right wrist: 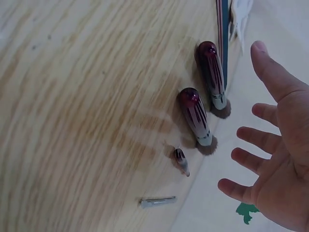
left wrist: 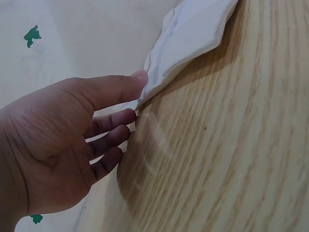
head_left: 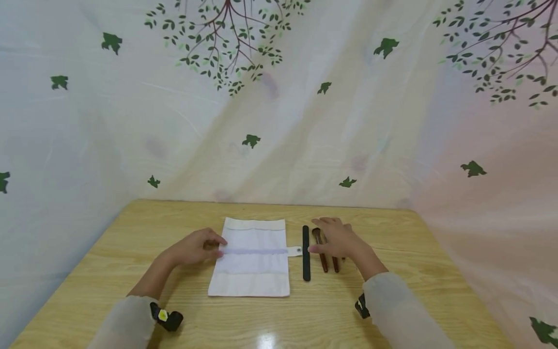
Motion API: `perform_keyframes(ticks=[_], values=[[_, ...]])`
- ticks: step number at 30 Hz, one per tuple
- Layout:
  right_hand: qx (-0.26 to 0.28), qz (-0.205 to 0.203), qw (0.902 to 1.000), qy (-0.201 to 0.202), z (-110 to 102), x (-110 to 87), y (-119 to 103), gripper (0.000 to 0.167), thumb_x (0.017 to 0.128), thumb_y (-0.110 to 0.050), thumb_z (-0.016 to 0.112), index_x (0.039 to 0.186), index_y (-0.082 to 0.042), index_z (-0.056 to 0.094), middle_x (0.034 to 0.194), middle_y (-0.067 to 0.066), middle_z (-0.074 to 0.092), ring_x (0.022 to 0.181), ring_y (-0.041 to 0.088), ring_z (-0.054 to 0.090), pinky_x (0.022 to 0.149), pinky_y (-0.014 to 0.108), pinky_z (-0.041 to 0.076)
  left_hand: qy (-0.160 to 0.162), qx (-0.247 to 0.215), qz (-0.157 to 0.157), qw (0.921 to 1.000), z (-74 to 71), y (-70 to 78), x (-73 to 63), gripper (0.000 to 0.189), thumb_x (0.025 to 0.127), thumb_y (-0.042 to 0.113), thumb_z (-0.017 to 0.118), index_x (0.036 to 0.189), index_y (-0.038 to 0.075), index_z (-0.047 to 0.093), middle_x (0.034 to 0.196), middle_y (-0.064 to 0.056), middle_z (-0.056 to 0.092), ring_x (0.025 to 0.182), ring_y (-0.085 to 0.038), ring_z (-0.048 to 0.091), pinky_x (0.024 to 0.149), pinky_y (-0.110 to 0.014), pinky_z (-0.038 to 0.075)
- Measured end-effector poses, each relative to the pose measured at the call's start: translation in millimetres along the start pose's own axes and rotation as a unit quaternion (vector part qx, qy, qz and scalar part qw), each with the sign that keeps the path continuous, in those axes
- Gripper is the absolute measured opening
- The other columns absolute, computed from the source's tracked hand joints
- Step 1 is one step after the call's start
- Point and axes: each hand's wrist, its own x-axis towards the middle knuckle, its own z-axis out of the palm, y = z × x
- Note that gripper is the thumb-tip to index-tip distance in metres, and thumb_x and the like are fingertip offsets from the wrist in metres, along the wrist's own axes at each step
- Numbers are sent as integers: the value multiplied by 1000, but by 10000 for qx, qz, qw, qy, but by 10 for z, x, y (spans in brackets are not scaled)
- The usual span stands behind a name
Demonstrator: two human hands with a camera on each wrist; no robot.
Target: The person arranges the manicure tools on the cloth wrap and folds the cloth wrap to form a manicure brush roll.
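Observation:
A white fabric roll case (head_left: 250, 283) lies unfolded on the table, with a pocket seam across it and a snap strap (head_left: 294, 251) on its right side. My left hand (head_left: 198, 248) pinches the case's left edge; in the left wrist view the thumb lies on the cloth (left wrist: 188, 41) and the index fingertip is hidden. Right of the strap lies a black flat strip (head_left: 306, 264) with rounded ends, like a nail file. My right hand (head_left: 337, 238) hovers, fingers spread, over two makeup brushes (right wrist: 195, 113) with dark red handles, holding nothing.
Beside the brushes lie a smaller dark-and-light tool (right wrist: 181, 161) and a short silver metal piece (right wrist: 159, 201), both too small to identify. The wooden table (head_left: 261, 320) ends at a pale curtain (head_left: 279, 169) printed with leaves.

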Motion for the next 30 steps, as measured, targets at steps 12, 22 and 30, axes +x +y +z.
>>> perform_keyframes(ticks=[12, 22, 30], values=[[-138, 21, 9998, -165, 84, 195, -59, 92, 89, -62, 70, 159, -13, 36, 160, 18, 38, 146, 47, 32, 111, 70, 25, -49, -219, -492, 9985, -2, -46, 29, 23, 91, 25, 80, 111, 15, 73, 112, -1, 61, 105, -21, 54, 94, -45, 44], [7, -21, 9997, -257, 186, 348, 45, 92, 90, -65, 68, 158, -12, 37, 160, 16, 39, 146, 44, 32, 112, 68, 25, -77, -529, -740, 9958, -13, -40, 23, 23, 90, 26, 80, 110, 16, 72, 115, -2, 61, 109, -22, 53, 97, -45, 42], [335, -13, 9989, -329, 214, 424, 95, 89, 89, -60, 72, 156, -11, 41, 159, 18, 39, 146, 47, 31, 112, 70, 23, -155, -558, -824, 9949, -15, -44, 16, 23, 90, 26, 80, 110, 16, 72, 117, -2, 60, 113, -25, 52, 101, -50, 41]])
